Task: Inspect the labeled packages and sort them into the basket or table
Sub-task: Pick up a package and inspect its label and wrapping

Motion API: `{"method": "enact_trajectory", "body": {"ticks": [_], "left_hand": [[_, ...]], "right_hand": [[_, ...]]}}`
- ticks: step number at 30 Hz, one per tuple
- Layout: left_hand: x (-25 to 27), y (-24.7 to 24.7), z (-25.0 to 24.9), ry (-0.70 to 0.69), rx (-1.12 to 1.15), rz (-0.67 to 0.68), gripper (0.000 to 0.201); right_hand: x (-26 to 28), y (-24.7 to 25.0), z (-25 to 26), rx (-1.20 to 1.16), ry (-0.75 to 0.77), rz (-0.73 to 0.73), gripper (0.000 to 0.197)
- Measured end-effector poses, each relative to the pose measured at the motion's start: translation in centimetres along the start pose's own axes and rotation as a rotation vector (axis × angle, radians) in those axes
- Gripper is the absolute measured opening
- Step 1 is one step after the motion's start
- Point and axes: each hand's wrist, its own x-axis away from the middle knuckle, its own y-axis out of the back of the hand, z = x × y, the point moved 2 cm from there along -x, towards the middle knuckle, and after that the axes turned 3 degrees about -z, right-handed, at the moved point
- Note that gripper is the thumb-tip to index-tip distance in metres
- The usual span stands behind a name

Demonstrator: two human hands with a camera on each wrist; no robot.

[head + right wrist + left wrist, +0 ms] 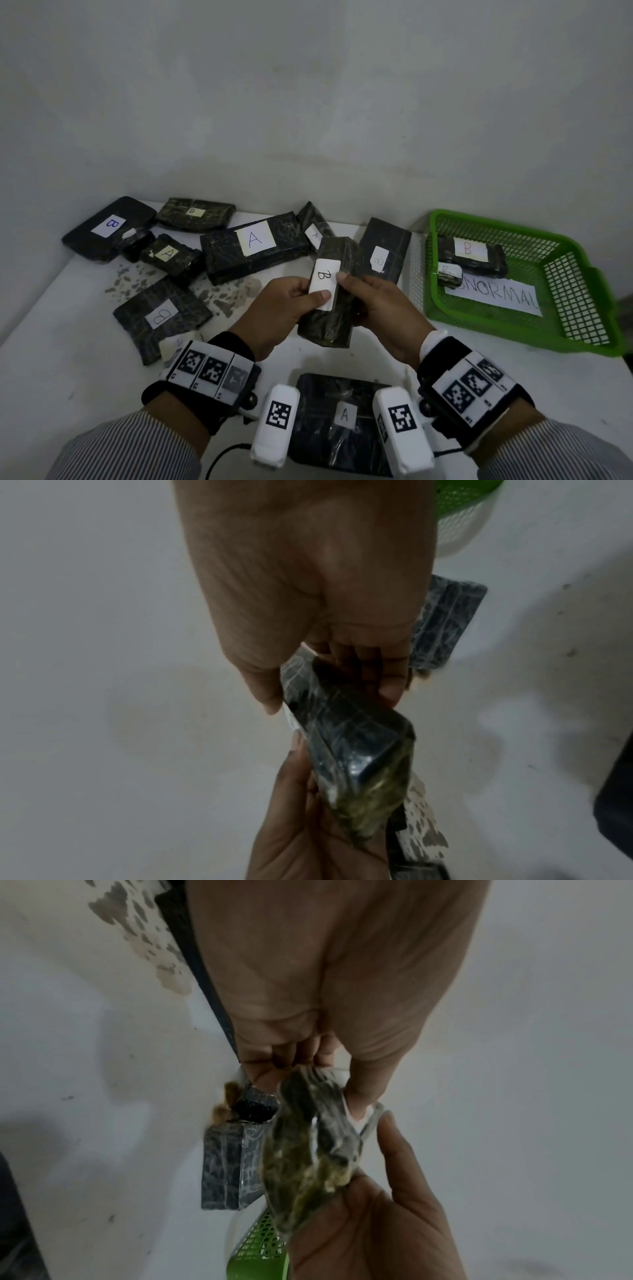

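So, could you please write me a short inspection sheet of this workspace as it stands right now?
Surface: white table, with a patch of grey flecks near its middle.
Job's things: held package labelled B, lifted above the table; green basket at right holds two B packages and a paper sign; other A and B packages lie loose on the table.
Clutter: nothing seen.
Grippers: left hand and right hand both grip the held package, fingers curled round it.
Cables: black cable near the left sleeve.
Surroundings: plain grey wall.
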Motion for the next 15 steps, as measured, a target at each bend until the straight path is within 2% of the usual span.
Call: {"method": "enact_trajectory", "body": {"ticks": [4, 8, 11, 13, 15], "left_hand": [[0.4, -0.5, -0.3, -0.039, -0.034, -0.002, 0.015], [0.6, -1.4, -0.5, 0.016, -0.048, 0.017, 0.018], [0.5, -1.5, -0.8, 0.049, -0.084, 0.044, 0.022], [0.3, -1.0, -1.0, 0.076, -0.089, 0.101, 0.021], [0.4, -0.6, -1.0, 0.12, 0.025, 0.213, 0.024]], "right_hand": [[-0.1, 0.3, 0.5, -0.035, 0.02, -0.05, 0.022], [-0.4, 0.4, 0.8, -0.043, 0.029, -0.119, 0.024], [-0.3, 0.2, 0.8, 0.014, 0.021, -0.117, 0.023], [-0.1, 0.3, 1.1, 0.066, 0.002, -0.131, 0.03], [-0.1, 0.7, 1.4, 0.125, -0.005, -0.156, 0.038]]}}
